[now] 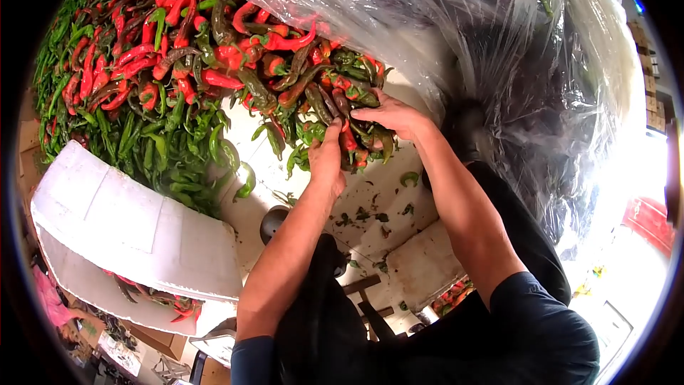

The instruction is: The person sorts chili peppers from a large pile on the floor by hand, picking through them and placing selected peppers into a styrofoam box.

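Note:
A big pile of red, green and dark brownish chili peppers [135, 64] fills the upper left. At its right edge, a cluster of mixed chili peppers [328, 103] lies between my two hands. My left hand [328, 160] is closed on peppers at the near side of this cluster, its fingertips partly hidden among them. From the right, my right hand [392, 115] curls round peppers on the cluster's far side, with the thumb over the top. Some peppers hang below and between the hands, above the light floor.
A white foam box [135, 214] with red peppers stands at left. Clear plastic sheeting [513, 64] drapes the upper right. Leaf scraps [363, 214] and a loose green pepper [410, 179] lie on the floor. Another foam box [425, 260] with peppers is near my legs.

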Demonstrator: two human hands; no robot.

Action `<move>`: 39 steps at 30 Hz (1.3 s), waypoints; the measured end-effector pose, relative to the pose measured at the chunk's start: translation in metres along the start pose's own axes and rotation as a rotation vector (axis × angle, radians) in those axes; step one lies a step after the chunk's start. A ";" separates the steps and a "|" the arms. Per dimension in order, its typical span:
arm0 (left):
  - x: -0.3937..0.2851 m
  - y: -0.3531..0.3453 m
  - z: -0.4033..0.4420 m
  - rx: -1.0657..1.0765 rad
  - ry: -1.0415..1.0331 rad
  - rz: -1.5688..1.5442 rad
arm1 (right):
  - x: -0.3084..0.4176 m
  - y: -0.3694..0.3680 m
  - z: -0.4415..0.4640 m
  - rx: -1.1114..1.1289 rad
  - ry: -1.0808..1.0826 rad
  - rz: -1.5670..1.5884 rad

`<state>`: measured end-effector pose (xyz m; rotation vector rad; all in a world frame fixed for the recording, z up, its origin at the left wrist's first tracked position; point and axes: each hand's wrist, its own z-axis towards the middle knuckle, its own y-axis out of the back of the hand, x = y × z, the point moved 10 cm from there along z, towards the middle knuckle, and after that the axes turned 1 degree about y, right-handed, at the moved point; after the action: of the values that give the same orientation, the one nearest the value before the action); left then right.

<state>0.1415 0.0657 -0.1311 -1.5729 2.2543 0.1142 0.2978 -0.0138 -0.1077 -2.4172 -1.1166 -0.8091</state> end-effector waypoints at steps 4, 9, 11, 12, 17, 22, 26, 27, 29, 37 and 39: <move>-0.016 -0.023 -0.035 0.214 -0.064 -0.038 | -0.012 0.006 -0.009 -0.097 0.197 -0.107; -0.010 -0.020 -0.044 0.192 -0.093 0.215 | -0.022 0.000 -0.039 -0.121 0.236 0.107; -0.012 -0.030 -0.044 0.270 -0.366 0.153 | -0.032 0.001 -0.043 -0.187 0.242 0.275; -0.014 -0.029 -0.049 0.267 -0.494 0.192 | -0.039 -0.001 -0.049 -0.188 0.235 0.304; -0.030 -0.038 -0.113 0.234 -0.977 0.776 | -0.044 -0.010 -0.096 -0.106 0.373 0.614; -0.031 -0.035 -0.161 0.378 -1.240 0.833 | -0.024 -0.026 -0.132 -0.042 0.503 0.747; -0.069 -0.025 -0.206 0.378 -1.426 0.837 | 0.035 -0.052 -0.156 0.187 0.661 0.699; -0.085 -0.020 -0.222 0.337 -1.448 0.856 | 0.046 -0.059 -0.158 0.169 0.631 0.643; -0.111 0.004 -0.230 0.338 -1.314 0.682 | 0.085 -0.089 -0.168 0.176 0.666 0.569; -0.255 0.249 -0.365 -0.134 -1.142 -0.039 | 0.254 -0.380 -0.257 0.469 0.851 -0.104; -0.291 0.305 -0.389 -0.208 -1.181 -0.144 | 0.272 -0.450 -0.256 0.509 0.842 -0.289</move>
<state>-0.1556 0.3257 0.2850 -1.2108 1.2096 0.9702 0.0014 0.2871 0.2970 -1.2952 -1.1205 -1.2716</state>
